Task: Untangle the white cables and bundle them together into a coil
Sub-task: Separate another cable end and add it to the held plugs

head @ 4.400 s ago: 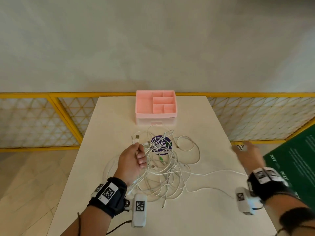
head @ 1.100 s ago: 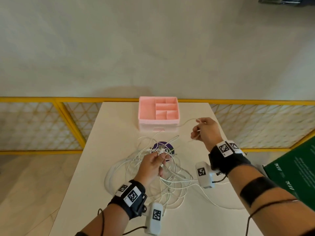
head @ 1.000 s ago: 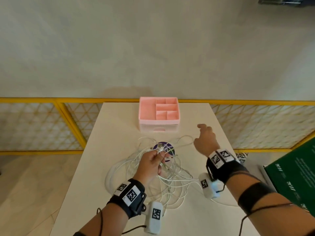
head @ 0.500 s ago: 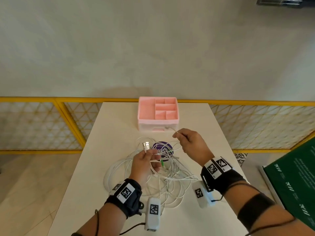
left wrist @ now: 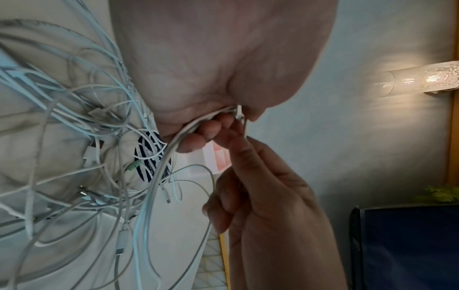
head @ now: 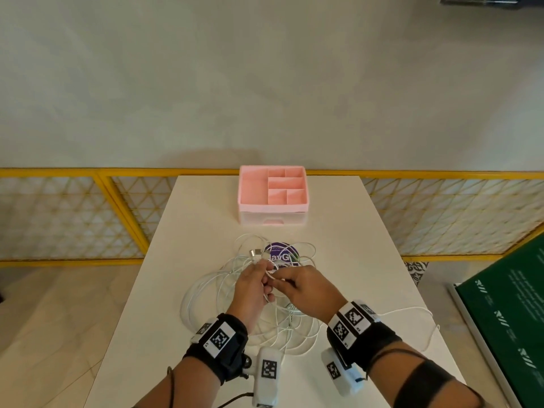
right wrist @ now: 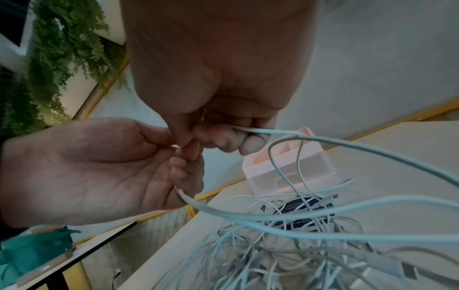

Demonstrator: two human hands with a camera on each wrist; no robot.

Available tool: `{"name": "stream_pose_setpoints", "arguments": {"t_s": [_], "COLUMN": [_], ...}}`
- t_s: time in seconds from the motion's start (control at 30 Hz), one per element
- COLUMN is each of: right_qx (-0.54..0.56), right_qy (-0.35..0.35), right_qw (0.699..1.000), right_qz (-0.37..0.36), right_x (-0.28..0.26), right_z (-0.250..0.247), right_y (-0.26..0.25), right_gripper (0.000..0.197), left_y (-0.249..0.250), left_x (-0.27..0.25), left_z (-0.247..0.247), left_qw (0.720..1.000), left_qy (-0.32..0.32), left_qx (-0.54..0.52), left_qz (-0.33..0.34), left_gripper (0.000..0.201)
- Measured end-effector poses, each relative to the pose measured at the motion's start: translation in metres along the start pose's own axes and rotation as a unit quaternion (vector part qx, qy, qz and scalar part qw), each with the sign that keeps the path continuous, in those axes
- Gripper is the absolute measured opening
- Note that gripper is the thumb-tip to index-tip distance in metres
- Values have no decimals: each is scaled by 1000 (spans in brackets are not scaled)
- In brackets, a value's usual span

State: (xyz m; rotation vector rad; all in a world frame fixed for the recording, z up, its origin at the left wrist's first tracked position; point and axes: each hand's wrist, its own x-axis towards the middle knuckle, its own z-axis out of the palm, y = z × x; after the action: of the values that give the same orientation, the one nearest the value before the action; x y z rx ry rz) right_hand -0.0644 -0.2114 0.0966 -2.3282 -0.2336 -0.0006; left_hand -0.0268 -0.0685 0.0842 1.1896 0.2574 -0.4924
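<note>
A loose tangle of white cables [head: 235, 316] lies on the cream table [head: 188, 348] under both hands. My left hand [head: 265, 276] is raised over the tangle and grips several cable strands. Two metal plugs [head: 255, 254] stick out above its fingers. My right hand [head: 279, 283] meets it fingertip to fingertip and pinches a white cable. In the left wrist view the left hand [left wrist: 211, 127] curls round the strands [left wrist: 159, 172]. In the right wrist view the right hand [right wrist: 198, 137] holds one cable [right wrist: 273, 131] that trails off to the right.
A pink compartment organizer [head: 273, 192] stands at the table's far end, just beyond a round purple sticker [head: 279, 251]. One cable loop [head: 424, 313] runs toward the right table edge. Yellow mesh railing [head: 88, 213] surrounds the table, and a green board [head: 506, 313] lies at right.
My right hand has come back from near the pink organizer to the left hand, bringing a cable with it. The left hand keeps its grip on the plug ends.
</note>
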Motion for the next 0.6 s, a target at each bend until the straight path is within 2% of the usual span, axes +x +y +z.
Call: {"name": "stream_pose_setpoints", "arguments": {"t_s": [0.1,0.2,0.33,0.43,0.6], "right_qx": [-37,-27,-61,-102,-105], "right_qy": [-23,-42,-59,-23,88], "right_qw": [999,999,994,987,971], "right_qz": [0,22,69,121,195], "right_x": [-4,-7,-14,-22,-27], "right_z": [-1,-5,-13,-25,-44], "right_y": [6,10,33,58,93], "right_gripper": [23,21,23,17,19], "left_y": [-1,-1,9,17,21], "left_x": [0,-2,-4,-4,-1], "left_z": [-1,-1,-2,-5,-19], "left_qw": [1000,999,984,970,979], "left_qy": [10,15,20,31,52], "left_qx": [-11,-36,-175,-238,-188], "left_qz": [-11,-16,-1,24,54], "left_gripper": [22,26,28,28,26]}}
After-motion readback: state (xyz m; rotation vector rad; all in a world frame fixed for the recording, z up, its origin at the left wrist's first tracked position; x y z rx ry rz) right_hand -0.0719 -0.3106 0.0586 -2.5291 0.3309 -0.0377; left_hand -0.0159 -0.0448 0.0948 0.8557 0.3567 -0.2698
